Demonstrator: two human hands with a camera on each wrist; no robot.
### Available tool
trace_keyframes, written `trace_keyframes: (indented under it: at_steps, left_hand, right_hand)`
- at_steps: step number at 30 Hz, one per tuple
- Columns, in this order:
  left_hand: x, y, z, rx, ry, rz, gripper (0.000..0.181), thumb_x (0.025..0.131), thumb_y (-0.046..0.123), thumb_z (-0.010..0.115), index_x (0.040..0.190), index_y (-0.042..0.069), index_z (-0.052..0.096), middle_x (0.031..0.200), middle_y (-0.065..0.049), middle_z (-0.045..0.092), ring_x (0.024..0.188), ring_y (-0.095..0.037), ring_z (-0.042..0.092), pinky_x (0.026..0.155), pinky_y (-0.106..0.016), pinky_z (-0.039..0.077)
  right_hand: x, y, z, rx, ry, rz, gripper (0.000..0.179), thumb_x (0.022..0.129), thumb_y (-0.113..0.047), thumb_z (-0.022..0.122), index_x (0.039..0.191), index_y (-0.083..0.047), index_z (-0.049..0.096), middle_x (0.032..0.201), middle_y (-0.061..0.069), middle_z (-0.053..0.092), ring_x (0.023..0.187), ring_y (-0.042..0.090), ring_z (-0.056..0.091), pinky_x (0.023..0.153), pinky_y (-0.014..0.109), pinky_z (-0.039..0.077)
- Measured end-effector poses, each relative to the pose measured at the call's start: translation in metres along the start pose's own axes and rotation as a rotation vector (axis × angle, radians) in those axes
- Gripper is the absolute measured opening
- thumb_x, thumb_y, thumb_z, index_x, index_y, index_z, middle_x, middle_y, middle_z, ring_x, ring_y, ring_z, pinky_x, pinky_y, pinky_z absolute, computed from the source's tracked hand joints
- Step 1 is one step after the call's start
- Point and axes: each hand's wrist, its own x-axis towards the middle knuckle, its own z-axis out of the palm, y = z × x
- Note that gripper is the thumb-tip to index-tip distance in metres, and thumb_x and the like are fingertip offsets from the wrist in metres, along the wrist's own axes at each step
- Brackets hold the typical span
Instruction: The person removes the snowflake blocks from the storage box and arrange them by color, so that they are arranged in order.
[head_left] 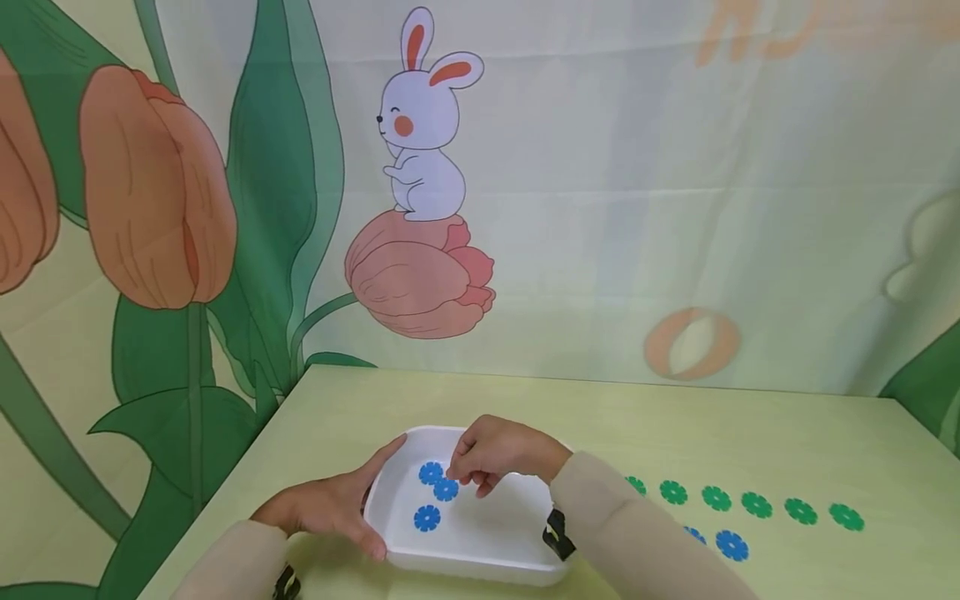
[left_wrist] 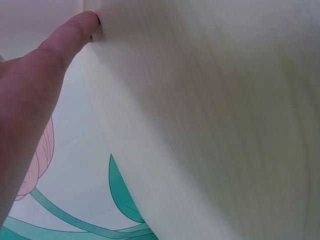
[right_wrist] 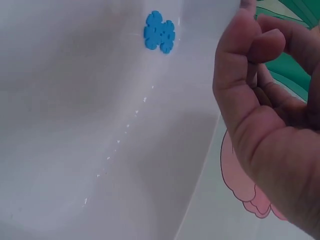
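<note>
A white tray stands on the table, with blue flower-shaped discs inside its left half. My left hand grips the tray's left end, thumb at the near corner and fingers along the far corner. Over the tray, my right hand has bent fingers, its fingertips right at two overlapping blue discs in the head view. In the right wrist view the right hand appears beside the tray's far wall, away from two blue discs; I cannot tell whether its fingertips hold anything.
To the right of the tray, several green flower-shaped discs form a row on the pale table. Nearer me lie blue discs, partly hidden by my right sleeve. A printed curtain hangs behind the table.
</note>
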Motion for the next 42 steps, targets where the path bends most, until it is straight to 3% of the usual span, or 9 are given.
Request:
trace_keyframes:
  at_steps: [8,17,23,34,42]
  left_hand:
    - [0.004,0.001,-0.003,-0.009,-0.031,0.021,0.129,0.077,0.04,0.086,0.159,0.019,-0.011,0.152,-0.015,0.025,0.123,-0.028,0.041,0.106,-0.046,0.042]
    - [0.005,-0.001,-0.003,-0.039,-0.048,0.04,0.133,0.074,0.04,0.089,0.16,0.021,-0.011,0.155,-0.017,0.02,0.125,-0.028,0.039,0.105,-0.038,0.04]
    - [0.006,-0.002,-0.004,-0.047,-0.052,0.064,0.134,0.073,0.039,0.09,0.16,0.022,-0.011,0.155,-0.017,0.019,0.125,-0.029,0.038,0.102,-0.035,0.04]
    - [0.004,-0.004,-0.005,-0.032,-0.038,0.07,0.137,0.071,0.037,0.092,0.16,0.02,-0.01,0.155,-0.017,0.02,0.125,-0.029,0.037,0.103,-0.035,0.039]
    - [0.001,-0.006,-0.005,-0.045,-0.029,0.03,0.133,0.074,0.037,0.09,0.16,0.022,-0.01,0.157,-0.016,0.017,0.127,-0.028,0.037,0.106,-0.04,0.04]
  right_hand:
    - [0.016,0.003,0.015,-0.062,-0.077,0.027,0.006,0.088,-0.004,0.073,0.083,-0.004,0.071,0.067,0.003,0.057,0.056,0.014,0.05,0.056,0.026,0.055]
    - [0.028,0.015,0.033,-0.09,-0.135,0.029,0.01,0.085,-0.006,0.078,0.091,-0.009,0.07,0.06,0.004,0.054,0.053,0.014,0.051,0.052,0.025,0.053]
    - [0.03,0.016,0.039,-0.149,-0.1,0.04,0.014,0.082,-0.007,0.082,0.09,-0.011,0.07,0.057,0.003,0.051,0.05,0.014,0.05,0.052,0.026,0.054]
    - [0.03,0.02,0.05,-0.28,-0.023,-0.011,0.023,0.075,-0.006,0.087,0.08,-0.013,0.066,0.056,0.002,0.052,0.047,0.013,0.052,0.051,0.024,0.052]
    - [0.031,0.015,0.045,-0.307,0.002,-0.018,0.021,0.08,-0.01,0.085,0.071,-0.012,0.066,0.06,0.0,0.056,0.049,0.013,0.052,0.051,0.022,0.048]
